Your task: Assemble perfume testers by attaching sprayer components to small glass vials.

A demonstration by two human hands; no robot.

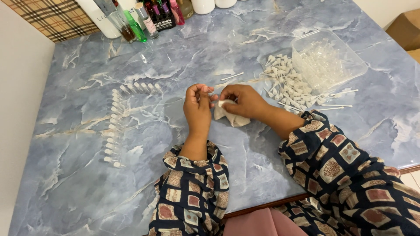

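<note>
Blue marble-patterned table (pixel 87 183) fills nearly my whole view, and I work down from it. At the far edge stands a cluster of small coloured bottles (pixel 148 17), beside white containers (pixel 214 5) whose tops run out of frame. To the right sits a clear plastic tub (pixel 345 65) packed with small clear parts, and spilling from its near-left side is a loose pile of white caps and thin tubes (pixel 288 83), a few stray tubes lying apart on the marble. On the left, a curved row of finished small vials (pixel 114 126) lies side by side, bending from the near left up toward the middle.

In the middle, my two hands meet just above the table. My right hand (pixel 247 102) is closed around a crumpled pale cloth (pixel 229 116), pinching it at the top while the rest droops onto the marble. My left hand (pixel 197 107) is curled shut, fingertips drawn together next to the cloth — what it pinches is too small for me to make out, possibly a vial or cap.

I judge this to be the wiping or fitting step on a single small piece, held between both hands. The next move, as I read it, calls for a fine fingertip grip and a steady placement — the piece is tiny and the row beside it is easily knocked out of line.
</note>
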